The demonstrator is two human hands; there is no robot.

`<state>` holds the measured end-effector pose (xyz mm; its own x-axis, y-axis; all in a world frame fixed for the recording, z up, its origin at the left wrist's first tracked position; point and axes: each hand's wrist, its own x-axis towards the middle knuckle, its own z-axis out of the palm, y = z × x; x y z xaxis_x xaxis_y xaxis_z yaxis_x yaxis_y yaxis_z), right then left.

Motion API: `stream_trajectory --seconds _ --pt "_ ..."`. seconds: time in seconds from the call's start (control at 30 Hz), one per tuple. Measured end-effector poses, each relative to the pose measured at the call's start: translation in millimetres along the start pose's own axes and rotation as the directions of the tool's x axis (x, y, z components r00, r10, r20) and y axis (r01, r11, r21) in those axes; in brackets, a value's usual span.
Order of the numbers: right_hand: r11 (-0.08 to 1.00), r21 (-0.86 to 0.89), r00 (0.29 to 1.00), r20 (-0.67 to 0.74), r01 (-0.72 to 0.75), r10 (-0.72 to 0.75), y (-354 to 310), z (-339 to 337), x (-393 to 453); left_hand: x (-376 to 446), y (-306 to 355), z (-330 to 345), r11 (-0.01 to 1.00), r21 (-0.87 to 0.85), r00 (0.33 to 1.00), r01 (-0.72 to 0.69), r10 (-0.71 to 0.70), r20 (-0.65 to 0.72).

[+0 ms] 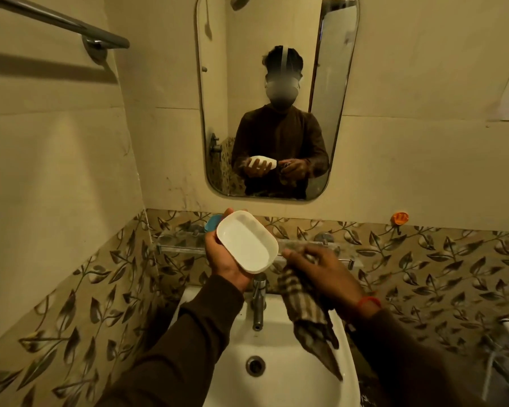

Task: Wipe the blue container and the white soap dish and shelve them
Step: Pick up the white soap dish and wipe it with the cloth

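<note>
Two hands work above the sink (279, 374); the left hand (227, 259) cups the soap dish (246, 240) from below, its hollow tilted up toward the camera, fingers curled round the far rim and thumb on the near edge; the right hand (323, 268) is just beside the dish, its grip bunched on a checked cloth (306, 312) that hangs down over the basin. The blue container (211, 223) peeks out behind the left fingers, apparently already on the glass shelf (306, 245) under the mirror (276, 98); whether it stands fully on it I cannot tell. The step in hand looks like wiping the dish; to do it well, gather a pad of cloth over the fingertips, run it round the hollow and into the corners, then turn the dish to reach the underside and rim; keep the left grip firm, since smooth plastic may slip; keep the loose tail of cloth clear of the tap (259, 301); set the dish on the shelf beside the container.
</note>
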<state>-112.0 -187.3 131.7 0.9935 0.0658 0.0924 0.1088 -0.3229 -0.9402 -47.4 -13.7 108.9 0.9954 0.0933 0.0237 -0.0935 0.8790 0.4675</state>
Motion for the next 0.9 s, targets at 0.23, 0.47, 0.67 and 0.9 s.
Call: stream_trajectory --seconds 0.23,0.47,0.67,0.9 --pt "0.963 -0.182 0.979 0.079 0.199 -0.187 8.0 24.3 -5.5 -1.3 -8.5 3.3 0.988 -0.006 0.988 -0.152 0.152 -0.002" --pt "0.976 -0.147 0.986 -0.018 0.163 -0.167 16.9 26.9 4.7 -0.9 -15.5 -1.7 0.966 0.066 0.968 -0.25 0.25 0.013" --pt "0.978 -0.194 0.982 -0.155 0.074 -0.106 26.5 12.5 29.0 -2.9 -14.6 -3.8 0.827 0.492 0.961 -0.271 0.257 0.098" --pt "0.908 -0.42 0.952 -0.281 -0.007 -0.122 33.7 -23.8 70.8 9.5 -2.3 -18.6 0.174 0.913 0.928 -0.369 0.123 0.351"
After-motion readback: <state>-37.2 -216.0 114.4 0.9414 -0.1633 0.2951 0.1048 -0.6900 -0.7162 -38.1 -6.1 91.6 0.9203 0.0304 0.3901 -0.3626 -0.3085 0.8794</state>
